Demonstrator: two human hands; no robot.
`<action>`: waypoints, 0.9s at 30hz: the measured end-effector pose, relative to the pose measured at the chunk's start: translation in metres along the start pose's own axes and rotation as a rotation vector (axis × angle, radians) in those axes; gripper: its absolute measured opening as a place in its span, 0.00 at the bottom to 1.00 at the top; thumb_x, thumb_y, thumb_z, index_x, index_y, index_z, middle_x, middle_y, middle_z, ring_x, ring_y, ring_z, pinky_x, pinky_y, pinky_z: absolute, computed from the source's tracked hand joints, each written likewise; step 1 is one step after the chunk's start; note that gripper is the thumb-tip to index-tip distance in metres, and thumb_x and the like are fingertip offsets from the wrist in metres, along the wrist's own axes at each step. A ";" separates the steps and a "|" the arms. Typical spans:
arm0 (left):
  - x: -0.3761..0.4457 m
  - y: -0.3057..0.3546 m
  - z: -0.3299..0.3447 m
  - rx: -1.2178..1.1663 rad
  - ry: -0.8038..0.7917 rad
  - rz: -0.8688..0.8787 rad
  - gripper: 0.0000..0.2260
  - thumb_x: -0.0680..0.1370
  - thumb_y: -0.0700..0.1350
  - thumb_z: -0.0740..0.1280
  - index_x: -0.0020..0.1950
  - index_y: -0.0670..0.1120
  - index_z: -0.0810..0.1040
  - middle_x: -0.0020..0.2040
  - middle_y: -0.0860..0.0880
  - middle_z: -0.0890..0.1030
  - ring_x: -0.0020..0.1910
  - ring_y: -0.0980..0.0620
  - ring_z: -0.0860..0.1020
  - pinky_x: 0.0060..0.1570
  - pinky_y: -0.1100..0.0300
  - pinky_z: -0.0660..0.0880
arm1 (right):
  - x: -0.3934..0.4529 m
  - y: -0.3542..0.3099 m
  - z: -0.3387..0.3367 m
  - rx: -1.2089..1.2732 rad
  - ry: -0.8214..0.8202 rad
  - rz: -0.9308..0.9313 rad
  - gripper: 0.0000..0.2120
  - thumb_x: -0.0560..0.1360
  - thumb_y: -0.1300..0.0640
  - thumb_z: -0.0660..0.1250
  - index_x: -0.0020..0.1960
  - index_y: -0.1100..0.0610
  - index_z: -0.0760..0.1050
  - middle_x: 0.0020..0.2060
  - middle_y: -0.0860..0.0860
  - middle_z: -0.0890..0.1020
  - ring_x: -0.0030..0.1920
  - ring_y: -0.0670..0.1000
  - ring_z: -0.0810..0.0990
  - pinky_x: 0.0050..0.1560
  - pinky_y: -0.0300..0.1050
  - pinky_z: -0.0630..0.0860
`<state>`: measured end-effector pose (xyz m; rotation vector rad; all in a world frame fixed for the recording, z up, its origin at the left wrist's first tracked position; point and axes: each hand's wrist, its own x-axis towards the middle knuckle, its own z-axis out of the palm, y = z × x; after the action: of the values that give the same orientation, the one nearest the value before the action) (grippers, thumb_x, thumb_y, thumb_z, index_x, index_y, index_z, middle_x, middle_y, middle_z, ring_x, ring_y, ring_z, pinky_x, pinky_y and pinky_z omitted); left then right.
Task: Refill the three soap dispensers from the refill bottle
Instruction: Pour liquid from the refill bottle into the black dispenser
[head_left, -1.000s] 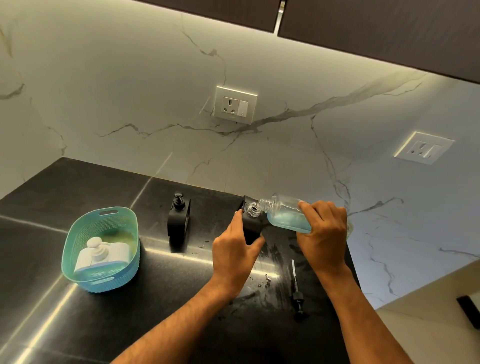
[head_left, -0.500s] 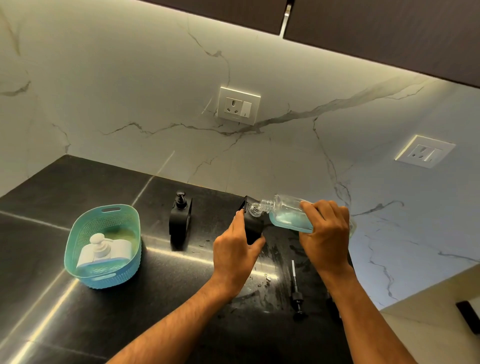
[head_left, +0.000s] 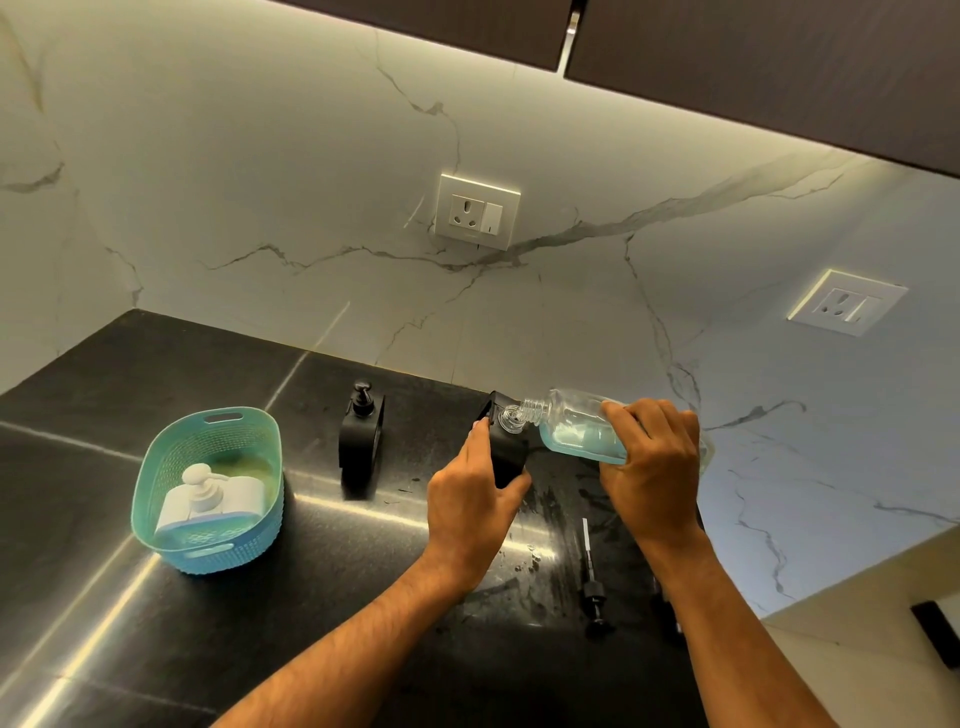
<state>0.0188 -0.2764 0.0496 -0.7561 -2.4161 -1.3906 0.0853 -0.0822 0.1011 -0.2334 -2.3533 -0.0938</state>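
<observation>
Tipping over near the middle right of the frame, the clear refill bottle (head_left: 576, 426) lies almost flat, its open neck right at the mouth of a black soap dispenser (head_left: 506, 449). The right hand (head_left: 652, 467) is wrapped tight around the fat back end of the bottle, and the left hand (head_left: 475, 504) grips the side of the black dispenser to keep it standing. Blue soap sits low in the bottle, so it is probably light now, but it looks hard and smooth and could slip if soap gets on it (the dark counter (head_left: 363, 597) near the hands already looks smeary). Holding it around the wide body, not the thin neck, seems the safest way. The open dispenser looks small and tippy, so a steady hold matters. Its pump (head_left: 592, 582) lies on the counter toward the lower right. Further left stands a second black dispenser (head_left: 362, 441) with its pump on, and at the left a white dispenser (head_left: 205, 501) lies inside a teal basket (head_left: 208, 556).
</observation>
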 end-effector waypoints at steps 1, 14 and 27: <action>0.000 -0.001 0.000 0.001 0.001 -0.002 0.32 0.74 0.51 0.77 0.74 0.42 0.71 0.57 0.47 0.84 0.50 0.49 0.84 0.50 0.61 0.83 | 0.000 0.000 0.000 -0.002 -0.001 0.000 0.31 0.58 0.59 0.86 0.58 0.61 0.82 0.51 0.57 0.82 0.52 0.57 0.76 0.49 0.46 0.71; -0.003 -0.003 0.001 0.012 -0.013 -0.007 0.32 0.75 0.54 0.76 0.74 0.42 0.70 0.58 0.47 0.83 0.51 0.50 0.84 0.51 0.59 0.83 | -0.001 -0.001 -0.003 0.007 -0.002 -0.005 0.31 0.57 0.60 0.87 0.58 0.62 0.82 0.51 0.58 0.82 0.52 0.59 0.78 0.49 0.48 0.75; -0.004 -0.005 0.000 0.025 -0.013 -0.016 0.32 0.75 0.54 0.75 0.74 0.42 0.70 0.58 0.47 0.83 0.51 0.50 0.84 0.50 0.58 0.83 | -0.001 -0.002 -0.002 -0.016 -0.023 0.001 0.31 0.58 0.59 0.86 0.59 0.61 0.82 0.52 0.58 0.82 0.53 0.59 0.79 0.52 0.42 0.67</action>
<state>0.0189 -0.2794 0.0439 -0.7436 -2.4501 -1.3636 0.0866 -0.0844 0.1021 -0.2442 -2.3755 -0.1098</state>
